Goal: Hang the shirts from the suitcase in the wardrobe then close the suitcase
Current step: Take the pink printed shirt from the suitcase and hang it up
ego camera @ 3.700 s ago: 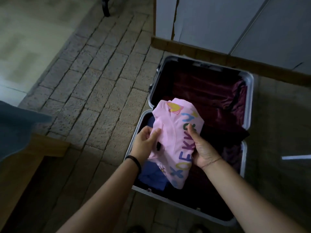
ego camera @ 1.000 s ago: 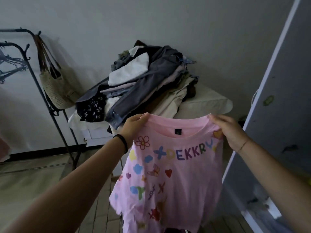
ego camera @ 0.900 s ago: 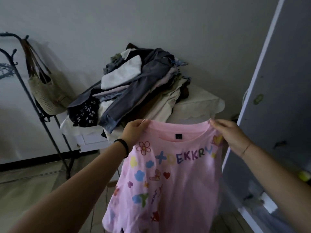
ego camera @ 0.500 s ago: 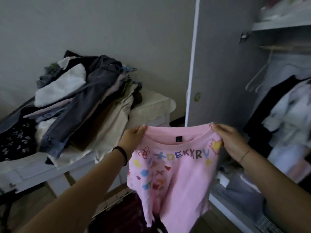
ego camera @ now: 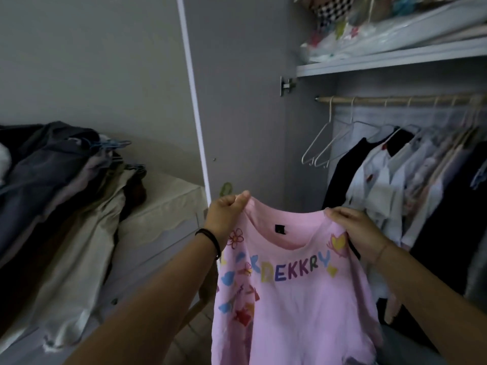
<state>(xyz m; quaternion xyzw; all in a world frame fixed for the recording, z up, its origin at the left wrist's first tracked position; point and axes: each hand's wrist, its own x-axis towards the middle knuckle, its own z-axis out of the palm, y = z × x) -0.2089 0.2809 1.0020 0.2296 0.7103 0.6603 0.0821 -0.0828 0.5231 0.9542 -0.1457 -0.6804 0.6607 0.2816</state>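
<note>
Single head-worn, wide-angle view. It faces forward and slightly down into the open grey panel wardrobe (ego camera: 245,114), with the pale wooden hanging rail (ego camera: 395,100) at upper right and a heaped pile of dark and beige clothes (ego camera: 66,196) at the left edge. Range is close: the left hand (ego camera: 224,217) and right hand (ego camera: 361,230) reach in from the bottom edge, gripping the pink printed cotton shirt (ego camera: 290,306) at centre.

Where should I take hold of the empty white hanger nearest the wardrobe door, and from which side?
Take the hanger at its neck, just under the hook on the rail, coming from the front left. That side is free, while clothes crowd the rail to its right. The right hand is nearer, but it grips the pink shirt, as does the left hand, and must let go first.
</note>
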